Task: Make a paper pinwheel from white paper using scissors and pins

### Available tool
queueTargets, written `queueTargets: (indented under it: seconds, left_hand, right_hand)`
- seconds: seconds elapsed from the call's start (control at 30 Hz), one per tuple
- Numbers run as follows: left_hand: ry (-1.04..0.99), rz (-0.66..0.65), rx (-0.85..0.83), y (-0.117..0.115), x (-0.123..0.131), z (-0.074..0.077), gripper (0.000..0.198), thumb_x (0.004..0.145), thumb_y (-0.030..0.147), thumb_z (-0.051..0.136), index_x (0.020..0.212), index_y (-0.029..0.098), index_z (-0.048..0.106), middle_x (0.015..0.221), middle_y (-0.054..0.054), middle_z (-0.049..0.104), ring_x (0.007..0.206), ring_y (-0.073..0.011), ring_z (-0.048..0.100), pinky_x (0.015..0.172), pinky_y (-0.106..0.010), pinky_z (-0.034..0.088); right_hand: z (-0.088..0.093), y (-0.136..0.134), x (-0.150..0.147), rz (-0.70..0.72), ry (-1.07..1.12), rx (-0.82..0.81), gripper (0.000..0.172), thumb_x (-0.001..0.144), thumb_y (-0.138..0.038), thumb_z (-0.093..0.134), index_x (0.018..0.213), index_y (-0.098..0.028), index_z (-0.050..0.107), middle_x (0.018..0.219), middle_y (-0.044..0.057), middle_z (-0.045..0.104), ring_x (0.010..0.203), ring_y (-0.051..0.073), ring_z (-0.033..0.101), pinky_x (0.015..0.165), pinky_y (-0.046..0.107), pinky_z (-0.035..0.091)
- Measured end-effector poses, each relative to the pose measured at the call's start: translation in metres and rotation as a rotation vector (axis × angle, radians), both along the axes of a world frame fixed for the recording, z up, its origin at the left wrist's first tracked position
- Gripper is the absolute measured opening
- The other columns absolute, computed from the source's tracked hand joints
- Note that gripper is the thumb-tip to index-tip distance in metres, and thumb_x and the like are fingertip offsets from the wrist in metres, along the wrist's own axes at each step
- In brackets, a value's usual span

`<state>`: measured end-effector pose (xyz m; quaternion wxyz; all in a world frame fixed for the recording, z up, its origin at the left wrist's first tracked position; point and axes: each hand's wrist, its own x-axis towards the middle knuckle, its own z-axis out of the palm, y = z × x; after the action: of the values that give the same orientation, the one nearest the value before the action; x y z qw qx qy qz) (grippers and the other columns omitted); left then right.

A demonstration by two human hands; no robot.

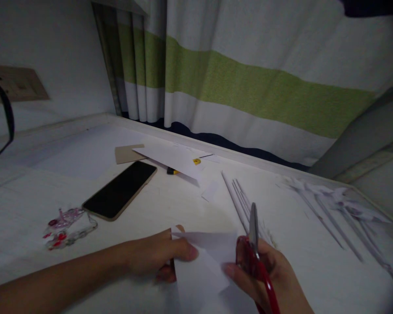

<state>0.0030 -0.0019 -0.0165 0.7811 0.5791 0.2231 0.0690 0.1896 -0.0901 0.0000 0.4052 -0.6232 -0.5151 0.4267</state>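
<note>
My left hand (157, 257) pinches the left edge of a white sheet of paper (206, 266) low in the middle of the view, thumb on top and fingers under it. My right hand (265, 274) is closed around red-handled scissors (256, 248), whose blades point up and away, shut or nearly so. A finger of that hand also touches the paper's right side. The paper looks folded, with an angled flap lying across it.
On the white table lie a dark phone (120, 190), a clear and red trinket (65, 226), a brown card (128, 153), a larger white sheet (173, 159) over a yellow-tipped tool (196, 162), thin white sticks (239, 198) and paper pinwheels (340, 205). A striped curtain (249, 83) hangs behind.
</note>
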Motion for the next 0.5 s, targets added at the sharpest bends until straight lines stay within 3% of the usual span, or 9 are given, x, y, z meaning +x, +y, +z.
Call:
queueTargets:
  seconds: [0.13, 0.23, 0.33, 0.4, 0.47, 0.5]
  left_hand:
    - [0.0, -0.117, 0.199, -0.001, 0.0, 0.009, 0.052, 0.062, 0.067, 0.041, 0.046, 0.017, 0.04, 0.039, 0.006, 0.033, 0.034, -0.005, 0.027, 0.032, -0.018, 0.019]
    - [0.2, -0.158, 0.34, -0.01, 0.001, 0.017, 0.044, 0.054, 0.058, 0.059, 0.054, 0.016, 0.043, 0.045, 0.006, 0.036, 0.041, -0.0058, 0.03, 0.037, -0.017, 0.02]
    - [0.284, -0.082, 0.392, -0.022, 0.004, 0.023, 0.034, 0.059, 0.049, 0.06, 0.067, 0.018, 0.051, 0.055, 0.006, 0.039, 0.047, -0.0077, 0.033, 0.041, -0.017, 0.026]
    - [0.282, 0.047, 0.469, -0.027, 0.005, 0.024, 0.026, 0.069, 0.045, 0.051, 0.072, 0.019, 0.053, 0.063, 0.003, 0.045, 0.056, -0.01, 0.04, 0.052, -0.019, 0.034]
    - [0.299, 0.115, 0.475, -0.029, 0.006, 0.024, 0.032, 0.079, 0.043, 0.037, 0.064, 0.019, 0.05, 0.066, 0.002, 0.047, 0.062, -0.0114, 0.044, 0.061, -0.02, 0.036]
    - [0.296, 0.088, 0.464, -0.029, 0.005, 0.023, 0.036, 0.081, 0.043, 0.033, 0.059, 0.018, 0.047, 0.06, 0.003, 0.046, 0.059, -0.0112, 0.045, 0.062, -0.02, 0.036]
  right_hand:
    - [-0.002, 0.002, -0.004, -0.198, 0.01, 0.084, 0.027, 0.058, -0.031, 0.067, 0.057, -0.018, 0.044, 0.048, -0.008, 0.042, 0.04, 0.005, 0.038, 0.037, 0.015, 0.031]
    - [0.0, 0.001, -0.008, -0.293, 0.006, 0.09, 0.028, 0.056, -0.035, 0.068, 0.057, -0.019, 0.044, 0.045, -0.007, 0.044, 0.036, 0.006, 0.038, 0.033, 0.016, 0.03]
    - [0.001, -0.004, -0.017, -0.275, 0.011, 0.038, 0.028, 0.055, -0.036, 0.068, 0.057, -0.019, 0.045, 0.046, -0.006, 0.046, 0.038, 0.008, 0.042, 0.035, 0.017, 0.034]
    - [0.0, -0.006, -0.022, -0.261, 0.025, 0.012, 0.028, 0.055, -0.036, 0.068, 0.057, -0.019, 0.045, 0.046, -0.006, 0.047, 0.039, 0.009, 0.045, 0.037, 0.017, 0.037]
    - [-0.003, -0.007, -0.023, -0.242, 0.031, -0.02, 0.028, 0.055, -0.037, 0.067, 0.057, -0.019, 0.046, 0.045, -0.005, 0.049, 0.04, 0.009, 0.047, 0.039, 0.018, 0.038]
    - [-0.005, -0.006, -0.022, -0.223, 0.033, -0.045, 0.028, 0.056, -0.037, 0.067, 0.058, -0.019, 0.046, 0.045, -0.005, 0.05, 0.041, 0.01, 0.048, 0.04, 0.018, 0.039]
